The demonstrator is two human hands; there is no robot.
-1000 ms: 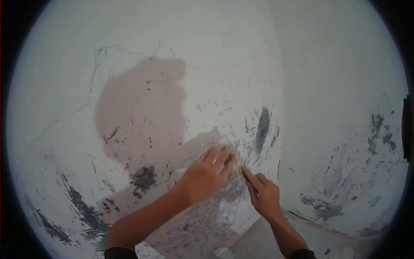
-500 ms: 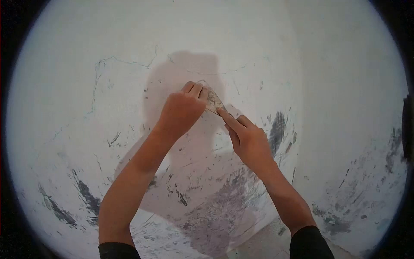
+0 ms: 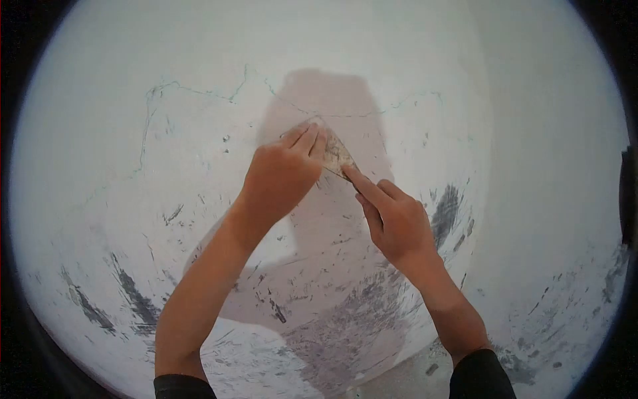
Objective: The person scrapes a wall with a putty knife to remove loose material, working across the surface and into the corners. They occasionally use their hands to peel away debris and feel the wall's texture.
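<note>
A putty knife (image 3: pixel 337 158) with a wide, stained blade lies against the white wall (image 3: pixel 199 153). My right hand (image 3: pixel 399 223) is closed around its handle, with the index finger stretched along the base of the blade. From the left, my left hand (image 3: pixel 282 176) presses its fingers together onto the blade's upper part; the thumb is hidden. The blade's top corner sits just under a thin greenish crack line (image 3: pixel 345 116) that runs across the wall. Most of the handle is covered by my right hand.
Dark scraped patches (image 3: pixel 352 319) and streaks mark the lower wall. To the right, another wall surface (image 3: pixel 551 166) meets this one at a corner. Pale floor (image 3: pixel 399 379) shows at the bottom. A dark object (image 3: pixel 627 196) stands at the right edge.
Both hands and the putty knife have shifted slightly right and closer to the crack line. My left fingers lie straighter on the blade. The view has moved a little.
</note>
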